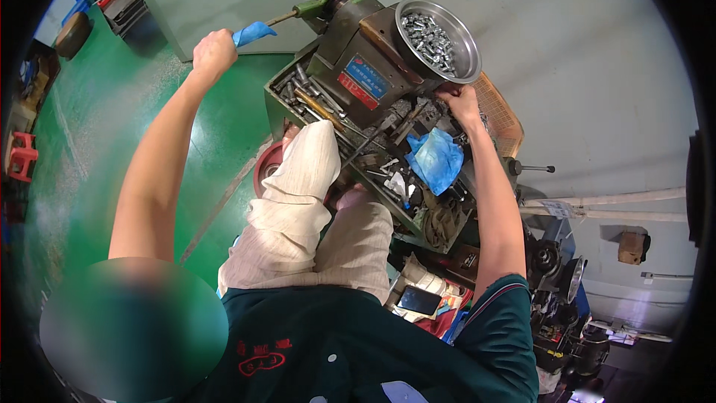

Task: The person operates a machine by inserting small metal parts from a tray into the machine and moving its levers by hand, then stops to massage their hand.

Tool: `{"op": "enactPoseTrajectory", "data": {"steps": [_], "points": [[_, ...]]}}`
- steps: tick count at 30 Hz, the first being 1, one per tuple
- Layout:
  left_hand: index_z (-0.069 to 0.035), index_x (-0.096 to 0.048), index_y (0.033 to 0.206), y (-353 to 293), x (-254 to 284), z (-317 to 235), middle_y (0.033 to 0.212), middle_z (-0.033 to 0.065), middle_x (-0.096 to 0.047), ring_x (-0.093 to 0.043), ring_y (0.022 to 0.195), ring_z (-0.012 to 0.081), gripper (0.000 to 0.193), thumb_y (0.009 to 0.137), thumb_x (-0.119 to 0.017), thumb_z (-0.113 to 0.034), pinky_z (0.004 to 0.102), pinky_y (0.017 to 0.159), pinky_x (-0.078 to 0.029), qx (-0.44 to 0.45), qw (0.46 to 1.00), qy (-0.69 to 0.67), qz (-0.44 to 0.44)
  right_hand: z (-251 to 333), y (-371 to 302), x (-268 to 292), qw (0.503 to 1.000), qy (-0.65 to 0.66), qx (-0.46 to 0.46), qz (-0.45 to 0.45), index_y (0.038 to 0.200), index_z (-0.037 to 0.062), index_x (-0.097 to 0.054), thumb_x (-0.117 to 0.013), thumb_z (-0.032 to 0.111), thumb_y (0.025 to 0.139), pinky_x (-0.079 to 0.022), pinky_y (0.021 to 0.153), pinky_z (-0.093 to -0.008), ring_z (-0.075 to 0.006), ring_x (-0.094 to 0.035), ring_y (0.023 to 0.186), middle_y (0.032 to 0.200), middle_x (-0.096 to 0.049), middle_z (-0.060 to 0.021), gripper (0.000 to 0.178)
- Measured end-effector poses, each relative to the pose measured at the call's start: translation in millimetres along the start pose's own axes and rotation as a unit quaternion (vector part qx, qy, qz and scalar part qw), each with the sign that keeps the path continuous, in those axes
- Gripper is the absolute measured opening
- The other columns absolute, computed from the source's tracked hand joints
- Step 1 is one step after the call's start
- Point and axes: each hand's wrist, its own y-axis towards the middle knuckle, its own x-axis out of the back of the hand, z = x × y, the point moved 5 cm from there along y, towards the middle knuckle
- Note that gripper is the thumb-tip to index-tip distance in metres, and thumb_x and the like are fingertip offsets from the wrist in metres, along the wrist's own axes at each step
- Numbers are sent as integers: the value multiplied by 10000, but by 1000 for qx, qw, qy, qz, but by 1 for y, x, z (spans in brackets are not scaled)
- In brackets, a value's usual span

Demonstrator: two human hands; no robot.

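Observation:
My left hand (214, 54) is wrapped around the end of a machine lever (282, 18), whose grip is covered with blue wrapping (253, 33). The lever joins a green hub on a dark bench press (358, 67). My right hand (464, 104) reaches in at the press's working end, just below a steel bowl (476, 56). Its fingers are curled together and partly hidden in shadow, so what they hold does not show. Small shiny metal parts (429, 41) fill much of the bowl, which sits on top of the press.
Around the press base, a tray holds metal rods (317, 93), tools and a crumpled blue plastic bag (436, 160). An orange-brown basket (496, 116) stands beyond my right hand. A phone (419, 300) lies near my right side. A red stool (22, 157) stands far left.

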Motion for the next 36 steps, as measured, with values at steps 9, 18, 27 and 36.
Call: {"op": "enactPoseTrajectory", "data": {"steps": [9,18,27,36], "points": [[-73,-636,840,0,3,-1,831,152,-624,-600,803,321,179,697,-529,-57,409,697,-477,15,999,-31,-21,-8,-7,115,965,-201,24,-167,813,6,-622,-590,162,763,-448,595,-265,-129,-559,624,681,-618,-70,167],[-62,-630,851,-2,2,-3,844,148,-623,-598,809,321,176,696,-547,-68,405,701,-475,12,999,-39,-18,-96,-140,241,774,-551,-302,-81,945,135,-642,-338,564,823,-245,942,-536,-280,-411,1147,1152,-515,-131,540],[-63,-630,854,-2,2,0,837,152,-622,-594,809,326,177,698,-546,-70,407,705,-473,10,999,-37,-12,-115,-278,255,782,-521,-264,-219,975,83,-578,-312,509,864,-378,801,-501,-337,-505,983,1008,-562,-155,514],[-105,-614,962,2,-1,1,886,170,-612,-585,847,339,253,715,-562,-104,426,739,-469,12,1000,-24,9,-77,-310,219,802,-469,-272,-251,762,-7,-597,-409,542,824,-424,668,-459,-407,-559,753,754,-585,-242,584]]}}
